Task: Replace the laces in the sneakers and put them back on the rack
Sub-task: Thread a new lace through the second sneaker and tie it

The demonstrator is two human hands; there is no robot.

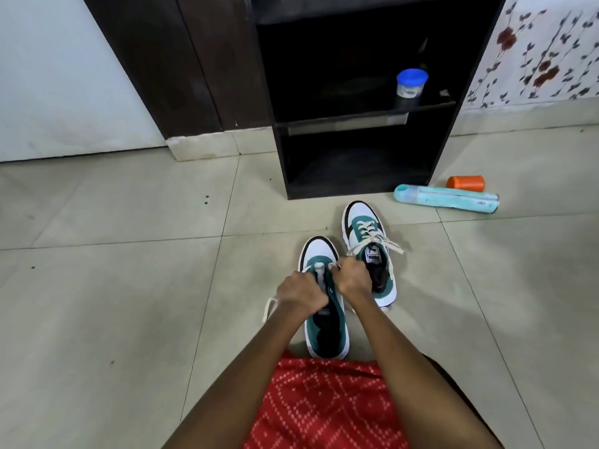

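Two white, green and black sneakers stand on the tiled floor in front of me. The near sneaker (324, 322) is only partly laced. My left hand (301, 291) and my right hand (353, 277) are both over its lace area, fingers curled, pinching its cream lace (270, 307), whose loose end trails out to the left of my left hand. The far sneaker (369, 251) sits to the right and further away, fully laced with its lace ends lying loose. The dark shoe rack (356, 189) stands just beyond them.
A blue-lidded jar (411, 84) sits on the rack's middle shelf. A light blue bottle (447, 197) lies on the floor right of the rack, with an orange cup (465, 183) behind it. A dark door frame (181, 66) stands at left. My red patterned clothing (324, 403) fills the bottom.
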